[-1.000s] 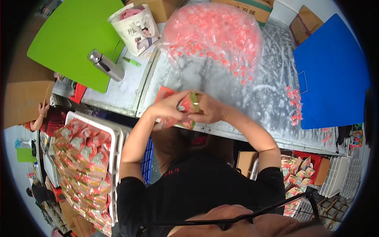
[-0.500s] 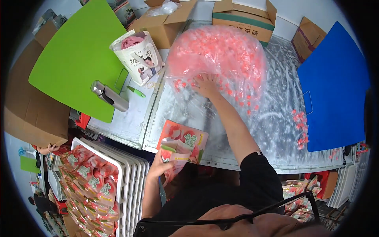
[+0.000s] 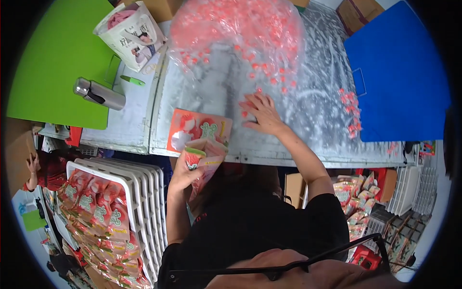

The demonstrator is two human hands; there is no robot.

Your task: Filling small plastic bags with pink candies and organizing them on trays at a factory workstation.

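Observation:
My left hand grips a red and pink printed pouch with its mouth gaping, just off the table's front edge. Behind it a flat printed pouch lies on the metal table. My right hand is palm down on the tabletop, fingers spread. A few small pink-red wrapped pieces show by its fingertips; whether more are under the palm is hidden. Farther back lies a large clear plastic bag full of such pieces, with several loose ones along its near edge.
At left stand a steel flask, a green-handled knife, a white tote bag and a green board. A blue board is at right, beside scattered pieces. Stacked white trays hold filled pouches. Another person's hand shows at far left.
My right hand has come back from the plastic bag toward the table's front edge, with a few pieces by its fingers. My left hand still holds the pouch. The view has shifted.

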